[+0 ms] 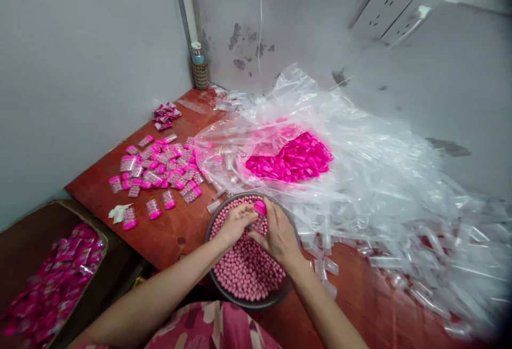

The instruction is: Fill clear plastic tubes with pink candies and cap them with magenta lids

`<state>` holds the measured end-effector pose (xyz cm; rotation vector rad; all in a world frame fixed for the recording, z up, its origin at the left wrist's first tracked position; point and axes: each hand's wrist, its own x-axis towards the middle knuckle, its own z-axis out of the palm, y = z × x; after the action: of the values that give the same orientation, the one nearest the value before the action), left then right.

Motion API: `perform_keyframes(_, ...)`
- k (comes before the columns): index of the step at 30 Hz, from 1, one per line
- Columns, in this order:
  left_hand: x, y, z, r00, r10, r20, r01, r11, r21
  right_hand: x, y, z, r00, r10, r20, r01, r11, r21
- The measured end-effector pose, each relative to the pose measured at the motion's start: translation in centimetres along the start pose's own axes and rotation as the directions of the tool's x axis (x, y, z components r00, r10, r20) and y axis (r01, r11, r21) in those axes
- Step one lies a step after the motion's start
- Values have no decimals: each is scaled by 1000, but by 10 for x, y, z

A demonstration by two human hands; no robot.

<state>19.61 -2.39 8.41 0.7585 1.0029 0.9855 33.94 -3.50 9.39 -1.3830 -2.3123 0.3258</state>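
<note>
A dark round bowl (294,285) full of pink beads (250,274) stands at the table's front edge. Above the beads, both hands hold one small clear container with a pink cap (260,208). My right hand (278,232) is wrapped round its side, thumb toward me. My left hand (237,225) pinches it near the cap from the left. The container's lower part is partly hidden by the fingers. Behind the bowl, an open plastic bag (232,130) holds many loose pink caps (296,160).
Filled, capped containers (160,165) lie in a pile left of the bag. Clear empty containers (424,279) and plastic film spread across the right. A box (102,248) of pink packets (60,279) stands lower left. A bottle (197,55) is in the back corner.
</note>
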Motion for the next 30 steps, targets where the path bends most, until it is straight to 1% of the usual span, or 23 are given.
perform_keyframes(2, 1, -3, 3, 998, -32, -45, 29, 998, -61, 0, -2, 9, 999, 30, -44, -32, 999, -37)
perform_keyframes(4, 2, -4, 4, 996, -64, -58, 58, 994, -93, 0, 1, 17, 997, 30, -76, -35, 998, -55)
perform_keyframes(7, 3, -3, 3, 991, -109, -73, 100, 989, -112, 0, 7, 25, 995, 11, -100, -18, 998, -68)
perform_keyframes(9, 3, -3, 0, 988, -122, -94, 112, 988, -108, 2, 10, 26, 995, 24, -95, -28, 999, -41)
perform_keyframes(11, 3, -3, -3, 988, -116, -98, 106, 989, -103, 7, 10, 24, 999, 28, -46, -27, 999, 16)
perform_keyframes(13, 3, -3, -8, 991, -107, -76, 99, 990, -96, 13, 8, 18, 999, -1, 42, -2, 998, 65)
perform_keyframes(15, 3, -2, -11, 994, -97, -57, 92, 993, -80, 19, 7, 12, 993, -26, 117, 16, 997, 78)
perform_keyframes(17, 4, -1, -12, 994, -95, -51, 91, 993, -76, 23, 7, 9, 989, -16, 147, 6, 998, 66)
perform_keyframes(19, 5, 0, -12, 993, -108, -49, 102, 989, -105, 24, 7, 9, 992, -2, 129, -3, 999, 42)
perform_keyframes(22, 5, -2, -8, 991, -111, -80, 99, 985, -139, 23, 8, 15, 999, -36, 37, 36, 999, 3)
perform_keyframes(24, 6, -4, -7, 991, -80, -110, 68, 991, -115, 21, 8, 21, 998, -54, -26, 54, 998, -26)
perform_keyframes(26, 7, -6, -7, 991, -49, -125, 40, 996, -79, 22, 6, 27, 998, -39, -55, 37, 999, -36)
perform_keyframes(28, 9, -7, -9, 990, -45, -132, 37, 997, -66, 24, 4, 31, 999, -11, -33, 11, 1000, 3)
perform_keyframes(30, 10, -6, -14, 987, -49, -151, 39, 997, -71, 27, 6, 32, 999, 24, 33, -27, 996, 87)
